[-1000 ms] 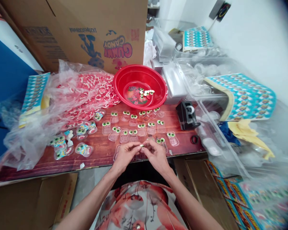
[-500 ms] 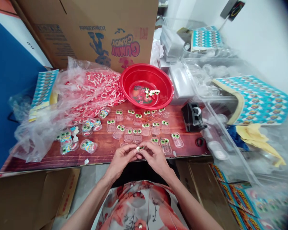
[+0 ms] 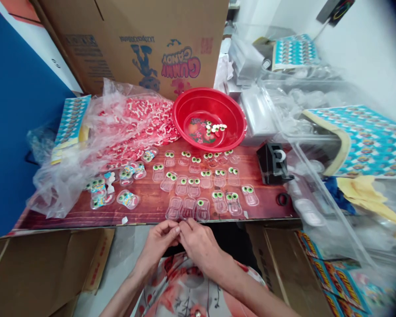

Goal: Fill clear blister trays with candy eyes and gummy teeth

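My left hand (image 3: 162, 238) and my right hand (image 3: 199, 243) meet just below the table's front edge, fingers pinched together. Whatever lies between the fingertips is hidden. Just beyond them is a small clear plastic tray (image 3: 203, 212) with one green candy eye (image 3: 200, 203) in it. To its left, two similar trays (image 3: 174, 208) show no eyes. Farther back, several clear trays carry pairs of green-and-white candy eyes (image 3: 194, 181). A red basin (image 3: 185, 138) behind them holds several loose eyes (image 3: 215, 128).
Left of the basin, a plastic bag spills red-and-white gummy candies (image 3: 141, 123). Filled, printed candy packs (image 3: 128, 199) lie at the left. A black tape dispenser (image 3: 272, 165) and a black ring (image 3: 282, 199) sit at the right, beside a clear plastic bin (image 3: 326, 193). A large carton (image 3: 119, 57) stands behind.
Both hands have drawn back toward my body, uncovering the front trays. The candy eye seen at my fingertips is now out of sight. The whole view has shifted slightly.
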Demonstrator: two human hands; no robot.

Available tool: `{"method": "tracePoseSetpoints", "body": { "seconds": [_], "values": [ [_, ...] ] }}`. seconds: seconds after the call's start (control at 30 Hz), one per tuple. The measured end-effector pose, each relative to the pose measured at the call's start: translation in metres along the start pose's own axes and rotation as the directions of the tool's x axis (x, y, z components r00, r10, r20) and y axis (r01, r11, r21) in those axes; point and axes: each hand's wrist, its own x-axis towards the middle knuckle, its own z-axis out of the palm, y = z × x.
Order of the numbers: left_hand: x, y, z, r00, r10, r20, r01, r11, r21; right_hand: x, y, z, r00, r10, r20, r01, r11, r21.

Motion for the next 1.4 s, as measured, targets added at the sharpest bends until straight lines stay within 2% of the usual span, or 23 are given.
{"method": "tracePoseSetpoints", "body": {
  "seconds": [0.13,0.3,0.43,0.57,0.7,0.8,0.87,0.93,1.0,1.07,1.13,1.17,1.23,1.3,1.4],
  "values": [
    [-0.009,-0.01,-0.001,0.998,-0.013,-0.058,0.01,0.999,-0.045,0.0,-0.02,-0.001,0.983,0.093,0.155,-0.084,0.995,-0.061],
    [-0.012,-0.016,0.009,0.996,-0.012,-0.093,0.002,0.993,-0.117,0.005,-0.018,0.004,0.964,0.155,0.215,-0.157,0.988,-0.009],
    [-0.007,-0.021,0.017,0.988,0.083,-0.129,-0.093,0.993,-0.07,0.006,-0.006,0.005,0.971,0.15,0.188,-0.173,0.979,0.108],
    [-0.002,-0.021,0.016,0.985,0.133,-0.107,-0.136,0.991,-0.018,0.001,0.005,-0.001,0.99,0.08,0.113,-0.109,0.952,0.287],
    [-0.002,-0.012,0.01,0.989,0.141,-0.051,-0.139,0.989,0.043,0.001,0.012,-0.007,0.998,0.042,0.044,-0.059,0.859,0.508],
    [-0.004,-0.006,0.007,0.988,0.153,-0.012,-0.152,0.986,0.074,0.003,0.015,-0.011,0.999,0.032,0.036,-0.048,0.771,0.635],
    [-0.004,-0.004,0.008,0.987,0.163,-0.015,-0.161,0.983,0.083,0.003,0.015,-0.012,0.999,0.028,0.041,-0.047,0.756,0.653],
    [-0.004,-0.005,0.01,0.984,0.175,-0.026,-0.172,0.981,0.086,0.001,0.015,-0.009,0.999,0.046,0.028,-0.054,0.787,0.615],
    [-0.003,-0.005,0.013,0.981,0.189,-0.045,-0.185,0.979,0.082,-0.001,0.014,-0.003,0.997,0.072,-0.01,-0.053,0.816,0.575],
    [-0.003,-0.005,0.017,0.978,0.195,-0.071,-0.19,0.979,0.07,-0.003,0.013,0.003,0.992,0.112,-0.061,-0.055,0.808,0.587],
    [-0.003,-0.003,0.02,0.983,0.168,-0.075,-0.165,0.985,0.049,-0.005,0.014,0.009,0.978,0.193,-0.082,-0.085,0.722,0.686],
    [-0.002,-0.001,0.021,0.988,0.141,-0.064,-0.139,0.99,0.035,-0.006,0.014,0.011,0.968,0.242,-0.063,-0.109,0.634,0.766],
    [-0.001,0.003,0.024,0.997,0.077,-0.033,-0.077,0.997,-0.013,-0.007,0.015,0.013,0.95,0.312,0.018,-0.15,0.405,0.902],
    [0.001,0.006,0.027,1.0,0.019,-0.008,-0.02,0.995,-0.101,-0.007,0.017,0.014,0.937,0.342,0.077,-0.159,0.219,0.963],
    [0.004,0.01,0.031,0.999,-0.038,0.039,0.047,0.96,-0.274,-0.008,0.021,0.011,0.927,0.361,0.102,-0.144,0.091,0.985]
  ]
}}
